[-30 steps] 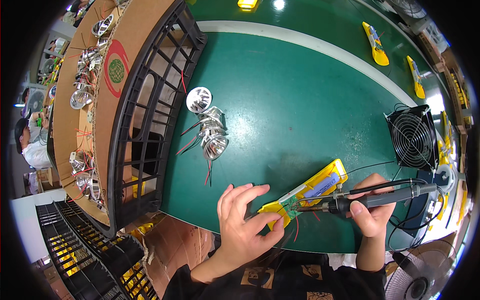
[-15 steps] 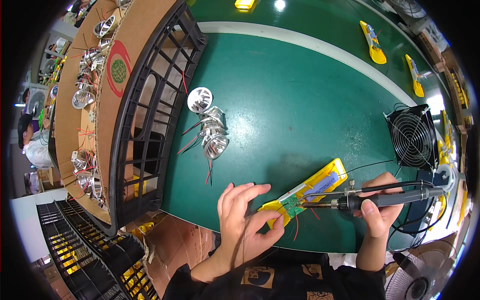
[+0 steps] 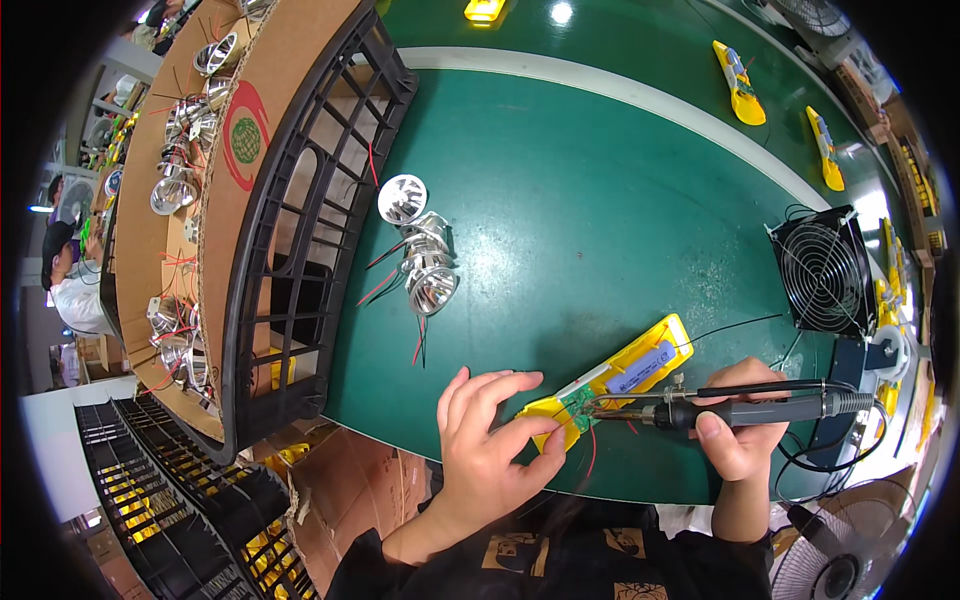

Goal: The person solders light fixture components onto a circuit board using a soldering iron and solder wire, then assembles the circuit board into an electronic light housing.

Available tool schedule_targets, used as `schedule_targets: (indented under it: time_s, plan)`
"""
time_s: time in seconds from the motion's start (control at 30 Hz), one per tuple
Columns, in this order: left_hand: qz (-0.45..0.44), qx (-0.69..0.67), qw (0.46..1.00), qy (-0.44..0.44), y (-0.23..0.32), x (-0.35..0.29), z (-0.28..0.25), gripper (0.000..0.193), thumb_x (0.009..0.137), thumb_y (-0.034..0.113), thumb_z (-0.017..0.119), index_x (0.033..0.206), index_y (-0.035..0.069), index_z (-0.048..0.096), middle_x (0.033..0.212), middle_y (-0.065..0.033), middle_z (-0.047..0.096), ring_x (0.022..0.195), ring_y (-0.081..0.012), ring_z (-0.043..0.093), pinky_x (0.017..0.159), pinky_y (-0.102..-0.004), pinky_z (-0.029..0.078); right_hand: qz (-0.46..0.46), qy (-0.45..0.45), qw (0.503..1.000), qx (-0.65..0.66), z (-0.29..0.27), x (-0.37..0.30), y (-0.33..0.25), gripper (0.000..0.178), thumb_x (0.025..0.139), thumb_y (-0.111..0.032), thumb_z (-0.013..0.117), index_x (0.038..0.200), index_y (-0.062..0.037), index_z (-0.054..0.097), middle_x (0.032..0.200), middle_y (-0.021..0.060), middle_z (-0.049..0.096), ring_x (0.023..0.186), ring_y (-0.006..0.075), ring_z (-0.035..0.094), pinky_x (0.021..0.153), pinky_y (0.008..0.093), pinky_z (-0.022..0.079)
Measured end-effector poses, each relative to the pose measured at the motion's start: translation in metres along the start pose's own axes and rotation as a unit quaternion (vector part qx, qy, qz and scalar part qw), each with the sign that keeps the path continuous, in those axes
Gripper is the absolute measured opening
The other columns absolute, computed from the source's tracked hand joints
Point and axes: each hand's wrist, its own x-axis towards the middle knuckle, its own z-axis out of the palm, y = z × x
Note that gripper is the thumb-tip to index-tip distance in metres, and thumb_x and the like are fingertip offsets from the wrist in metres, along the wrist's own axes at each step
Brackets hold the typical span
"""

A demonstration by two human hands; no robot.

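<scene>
In the head view, the right hand (image 3: 740,430) had a soldering iron (image 3: 800,408) gripped like a fat pen, tip right at the green circuit board (image 3: 578,408). That board sat in the lower-left end of a yellow casing (image 3: 677,333), which lay slanted near the close edge of the green table (image 3: 540,200), blue cell (image 3: 640,367) inside. Left hand (image 3: 495,450) had thumb and index nearly together at that same end, other fingers spread; couldn't tell if it was really pinching anything. Shiny reflectors (image 3: 433,290) lay farther off, toward the black crate (image 3: 240,340).
</scene>
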Motion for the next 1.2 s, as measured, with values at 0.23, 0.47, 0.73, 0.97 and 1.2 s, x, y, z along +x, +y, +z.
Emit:
schedule_targets:
  time_s: [0.23, 0.47, 0.73, 0.97, 1.2]
  plan:
    - [-0.007, -0.004, 1.0, -0.004, 0.0, -0.002, -0.001, 0.015, 0.056, 0.009, 0.069, 0.067, 0.012, 0.06, 0.1, -0.0043, 0.054, 0.093, -0.0233, 0.052, 0.089, -0.0476, 0.031, -0.02, -0.002, 0.999, -0.027, 0.0, -0.002, -0.002, 0.014, 0.059, -0.014, 0.064, 0.066, -0.0026, 0.058, 0.06, 0.0049, 0.056, 0.043, 0.0137, 0.05, 0.042, 0.0223, 0.04]
    - [-0.013, -0.01, 1.0, 0.004, 0.0, -0.001, 0.0, 0.013, 0.057, 0.011, 0.068, 0.066, 0.013, 0.06, 0.1, -0.0027, 0.055, 0.093, -0.023, 0.052, 0.089, -0.0478, 0.031, -0.015, 0.011, 1.0, -0.024, 0.0, -0.003, -0.001, 0.015, 0.059, -0.016, 0.064, 0.066, -0.0033, 0.058, 0.06, 0.005, 0.055, 0.044, 0.0144, 0.051, 0.043, 0.0233, 0.04]
    - [-0.014, -0.013, 1.0, 0.002, 0.0, 0.0, 0.0, 0.013, 0.057, 0.01, 0.068, 0.066, 0.012, 0.059, 0.1, -0.0028, 0.055, 0.093, -0.0231, 0.051, 0.089, -0.0481, 0.031, -0.027, 0.002, 0.999, -0.038, -0.002, -0.002, -0.001, 0.017, 0.06, -0.018, 0.064, 0.066, -0.0039, 0.057, 0.058, 0.0045, 0.055, 0.043, 0.0149, 0.051, 0.043, 0.0233, 0.041]
    - [-0.011, -0.021, 1.0, 0.008, 0.0, -0.002, 0.001, 0.013, 0.057, 0.011, 0.068, 0.067, 0.011, 0.059, 0.099, -0.0021, 0.056, 0.092, -0.0226, 0.052, 0.089, -0.0479, 0.031, -0.149, -0.025, 0.984, -0.091, -0.003, -0.001, -0.026, 0.021, 0.063, -0.018, 0.068, 0.065, -0.0028, 0.053, 0.05, 0.0049, 0.052, 0.038, 0.0172, 0.05, 0.037, 0.0259, 0.039]
    - [-0.007, -0.028, 1.0, -0.002, -0.009, -0.01, 0.003, 0.011, 0.059, 0.01, 0.068, 0.068, 0.011, 0.061, 0.096, -0.0032, 0.055, 0.089, -0.0192, 0.053, 0.093, -0.048, 0.028, -0.188, -0.012, 0.973, -0.134, 0.007, -0.055, -0.037, 0.03, 0.064, -0.018, 0.07, 0.072, 0.0004, 0.048, 0.049, 0.0057, 0.049, 0.035, 0.0168, 0.046, 0.033, 0.0264, 0.035]
